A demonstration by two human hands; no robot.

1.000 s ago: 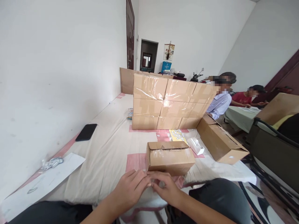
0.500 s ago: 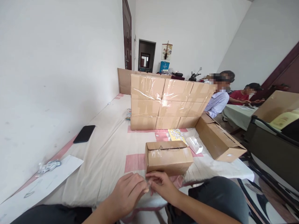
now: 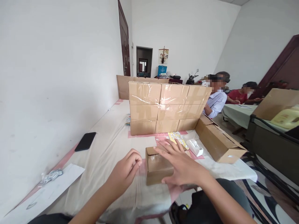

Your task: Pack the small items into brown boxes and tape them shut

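Note:
A small cardboard box (image 3: 158,169) with clear tape on its top lies near the table's front edge. Over its right part my right hand (image 3: 179,163) is spread with fingers apart; whether it touches the cardboard I cannot tell. Just left of the box is my left hand (image 3: 127,166), its fingers curled in and the thumb close to them; what they pinch, if anything, is too small to make out. Behind the box lie a yellow sheet (image 3: 174,136) with small white pieces on it and a white tape dispenser (image 3: 195,147).
A stack of taped cartons (image 3: 161,107) stands behind. To the right sits a long open carton (image 3: 218,141). A black phone (image 3: 85,142) and a white sheet (image 3: 58,188) with a small plastic packet (image 3: 52,175) lie along the left wall. Two people sit beyond on the right.
My hands have parted from a pinch together at the box's front edge. The right hand has opened and moved up over the box; the left has moved up slightly, still curled.

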